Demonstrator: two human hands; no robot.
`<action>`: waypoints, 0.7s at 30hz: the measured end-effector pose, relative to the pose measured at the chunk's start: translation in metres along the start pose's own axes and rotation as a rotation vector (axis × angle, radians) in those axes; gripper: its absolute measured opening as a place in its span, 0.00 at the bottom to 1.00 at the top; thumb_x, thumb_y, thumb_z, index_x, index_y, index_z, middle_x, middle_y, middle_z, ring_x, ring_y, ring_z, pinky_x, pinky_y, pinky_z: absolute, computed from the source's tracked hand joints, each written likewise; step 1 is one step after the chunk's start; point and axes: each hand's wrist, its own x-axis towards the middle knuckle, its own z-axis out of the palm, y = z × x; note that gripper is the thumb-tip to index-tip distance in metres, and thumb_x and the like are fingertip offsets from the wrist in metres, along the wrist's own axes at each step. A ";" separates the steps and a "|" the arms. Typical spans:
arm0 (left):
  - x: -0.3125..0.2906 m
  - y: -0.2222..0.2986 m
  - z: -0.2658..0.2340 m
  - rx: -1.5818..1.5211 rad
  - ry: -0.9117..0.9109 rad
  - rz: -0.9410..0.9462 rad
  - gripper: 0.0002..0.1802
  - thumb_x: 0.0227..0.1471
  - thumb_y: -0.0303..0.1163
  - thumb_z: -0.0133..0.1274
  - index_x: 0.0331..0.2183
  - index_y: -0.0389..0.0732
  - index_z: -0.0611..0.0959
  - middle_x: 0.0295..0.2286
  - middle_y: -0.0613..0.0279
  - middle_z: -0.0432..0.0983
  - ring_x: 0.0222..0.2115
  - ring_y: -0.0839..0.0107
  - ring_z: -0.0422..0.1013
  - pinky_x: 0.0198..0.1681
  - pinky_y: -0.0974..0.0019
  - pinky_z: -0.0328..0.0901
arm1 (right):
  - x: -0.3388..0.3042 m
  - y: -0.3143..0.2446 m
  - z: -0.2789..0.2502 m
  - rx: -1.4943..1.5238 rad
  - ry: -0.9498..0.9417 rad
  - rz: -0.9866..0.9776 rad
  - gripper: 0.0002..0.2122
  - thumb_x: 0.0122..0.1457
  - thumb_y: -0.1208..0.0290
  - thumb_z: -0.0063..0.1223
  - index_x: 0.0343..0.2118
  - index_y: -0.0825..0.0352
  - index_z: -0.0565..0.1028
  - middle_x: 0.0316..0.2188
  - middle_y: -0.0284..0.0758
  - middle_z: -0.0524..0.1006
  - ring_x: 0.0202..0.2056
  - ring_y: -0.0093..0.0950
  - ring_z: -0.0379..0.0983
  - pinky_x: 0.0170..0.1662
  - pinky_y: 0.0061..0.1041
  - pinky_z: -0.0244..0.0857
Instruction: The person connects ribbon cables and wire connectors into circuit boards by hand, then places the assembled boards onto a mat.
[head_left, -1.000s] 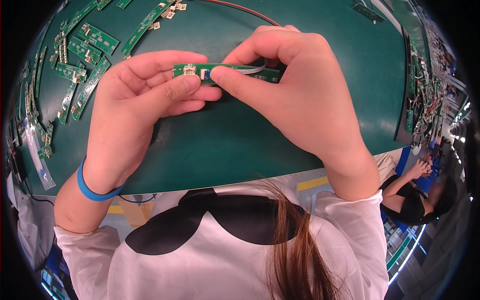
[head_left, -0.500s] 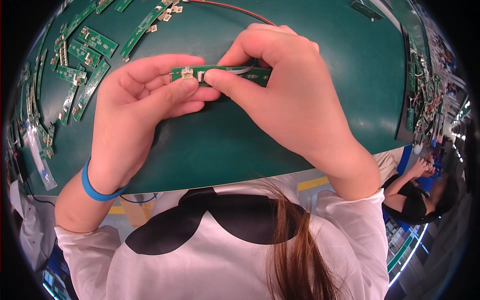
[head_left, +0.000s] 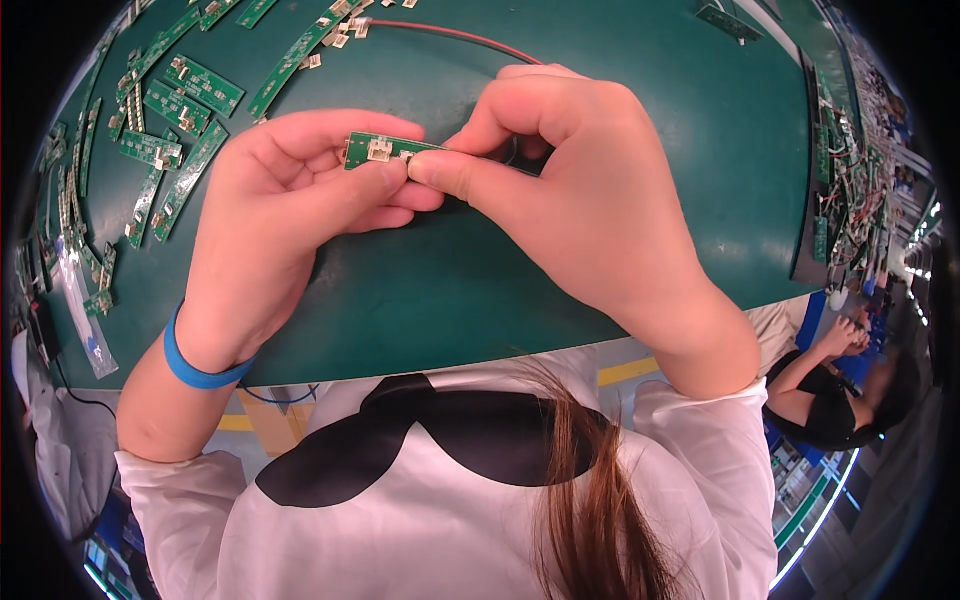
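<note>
A narrow green circuit board (head_left: 361, 150) is held up over the table between both hands. A cream-coloured connector (head_left: 380, 149) sits near its left end. My left hand (head_left: 275, 190) is closed on that end, thumb below the connector and fingers behind the board. My right hand (head_left: 570, 170) pinches the board just right of the connector, thumb in front and index finger at the upper edge. Its fingers hide the board's right part and whatever else they hold. A red wire (head_left: 450, 35) runs along the table behind my right hand; its near end is hidden.
Several loose green circuit boards (head_left: 190, 180) lie at the left of the green table (head_left: 450, 290). Small white connectors (head_left: 342, 40) are scattered at the far side. A dark-edged tray of boards and wires (head_left: 845, 200) stands right. Another person (head_left: 830, 390) sits beyond it.
The board's right part has gone behind my right hand, and the thin pale strip near my right thumb is hidden now. Both hands have shifted slightly nearer; the grip stays closed.
</note>
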 end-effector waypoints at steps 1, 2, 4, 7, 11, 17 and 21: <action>0.000 0.001 0.001 0.000 0.010 -0.006 0.14 0.51 0.20 0.46 0.42 0.31 0.74 0.31 0.54 0.77 0.31 0.72 0.75 0.37 0.75 0.71 | 0.000 0.000 0.000 -0.001 0.017 -0.024 0.08 0.42 0.76 0.63 0.18 0.71 0.73 0.16 0.29 0.68 0.18 0.17 0.59 0.21 0.17 0.53; 0.000 0.001 0.001 -0.001 0.019 -0.012 0.13 0.51 0.21 0.47 0.41 0.31 0.74 0.30 0.55 0.77 0.31 0.73 0.75 0.36 0.75 0.71 | -0.001 -0.001 0.001 -0.001 0.017 -0.025 0.08 0.42 0.76 0.63 0.18 0.71 0.73 0.16 0.29 0.68 0.18 0.17 0.59 0.21 0.17 0.53; -0.001 0.001 0.000 -0.002 0.028 -0.015 0.12 0.51 0.21 0.47 0.41 0.32 0.74 0.30 0.56 0.76 0.29 0.74 0.75 0.35 0.75 0.70 | -0.001 -0.001 0.002 0.026 0.012 -0.020 0.09 0.42 0.76 0.63 0.18 0.71 0.72 0.16 0.28 0.67 0.18 0.16 0.57 0.20 0.17 0.51; -0.002 0.000 0.001 -0.012 0.052 -0.021 0.11 0.51 0.23 0.48 0.39 0.34 0.74 0.28 0.59 0.76 0.27 0.76 0.74 0.33 0.77 0.70 | -0.003 -0.004 0.003 0.014 0.015 -0.040 0.09 0.42 0.76 0.63 0.19 0.71 0.72 0.16 0.27 0.66 0.17 0.16 0.55 0.19 0.17 0.49; -0.004 0.001 0.004 -0.011 0.068 -0.016 0.09 0.50 0.23 0.49 0.36 0.35 0.74 0.26 0.62 0.75 0.24 0.78 0.71 0.32 0.76 0.68 | -0.005 -0.006 0.002 -0.020 -0.001 -0.028 0.08 0.42 0.75 0.63 0.20 0.70 0.72 0.16 0.27 0.66 0.17 0.17 0.54 0.20 0.18 0.49; -0.004 0.000 0.002 -0.020 0.080 0.017 0.08 0.49 0.23 0.49 0.35 0.35 0.74 0.25 0.65 0.73 0.23 0.79 0.67 0.36 0.74 0.67 | -0.007 -0.008 0.001 -0.039 -0.028 -0.109 0.05 0.44 0.75 0.60 0.24 0.68 0.76 0.17 0.28 0.68 0.20 0.20 0.58 0.23 0.18 0.51; -0.005 -0.002 0.002 -0.047 0.090 0.030 0.07 0.49 0.22 0.49 0.34 0.36 0.74 0.26 0.64 0.74 0.24 0.79 0.69 0.34 0.74 0.67 | -0.007 -0.002 0.003 -0.007 0.000 -0.119 0.04 0.46 0.76 0.58 0.26 0.68 0.77 0.18 0.28 0.71 0.21 0.18 0.61 0.24 0.17 0.53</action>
